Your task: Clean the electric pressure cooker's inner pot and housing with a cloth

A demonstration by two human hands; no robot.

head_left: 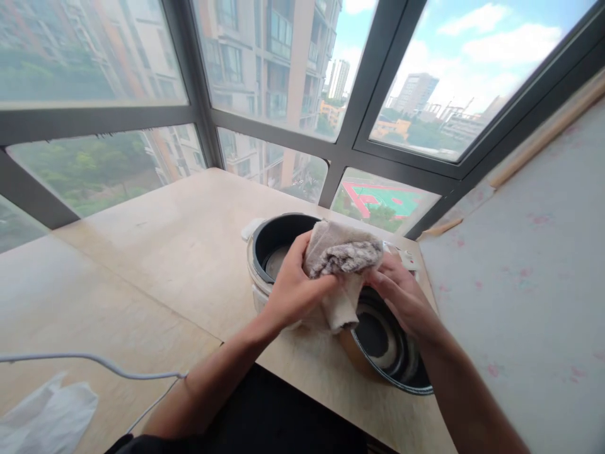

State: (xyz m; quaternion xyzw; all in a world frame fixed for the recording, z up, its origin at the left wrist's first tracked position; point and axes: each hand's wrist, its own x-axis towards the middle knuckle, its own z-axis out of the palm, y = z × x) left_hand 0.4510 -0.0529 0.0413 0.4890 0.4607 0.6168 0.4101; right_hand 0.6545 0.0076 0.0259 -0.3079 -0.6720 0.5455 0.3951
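"Above the rice cooker [258,296] and the inner pot [372,334], what's held?"

"A bunched rag [345,252]. I see the left hand [299,287] pinching it, thumb nearest; the right hand [403,295] meets its right edge, grip hidden, so I can't tell."

The table [155,252] is surfaced in pale, wood-toned board and is crossed on the left by a thin seam [137,287]. A white round cooker body [259,296] with a dark interior is set near its far edge. Just beside it, a dark-lined pot [378,372] is placed with its opening exposed. At the near left, a white cable [135,376] is stretched across the board, and a crumpled white bag [50,413] is laid below it.
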